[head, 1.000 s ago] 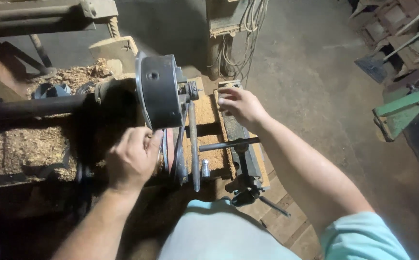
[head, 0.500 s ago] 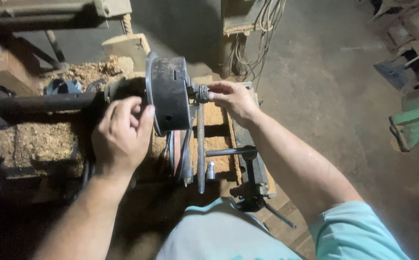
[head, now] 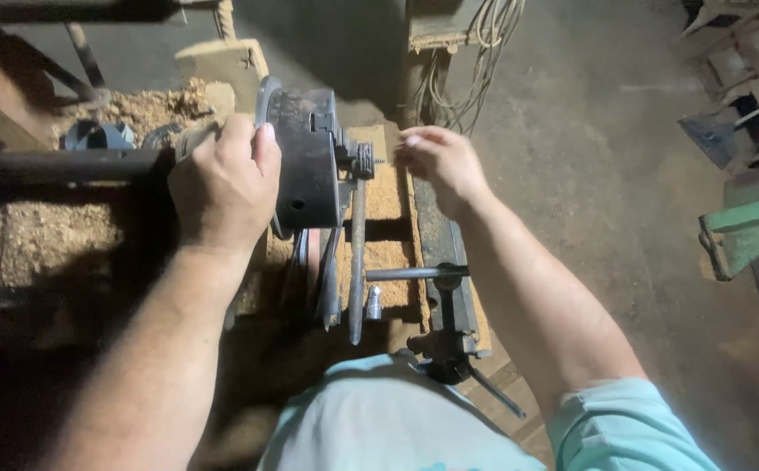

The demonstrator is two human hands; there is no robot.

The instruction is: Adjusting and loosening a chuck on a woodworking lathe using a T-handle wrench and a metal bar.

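**Hands at the dark round chuck**

The chuck sits on the dark horizontal spindle. Left hand grips its left rim, fingers curled around it. Right hand hovers just right of it, fingers loosely pinched, above the sawdust-strewn surface

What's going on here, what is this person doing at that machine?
A person stands over a wood lathe, seen from their own head. The left hand grips the rim of the dark round chuck at the end of the dark spindle. The right hand is at the small knurled part on the chuck's other side, fingers pinched together. Sawdust lies heaped around the machine, and a metal rod and bar sit below the chuck.
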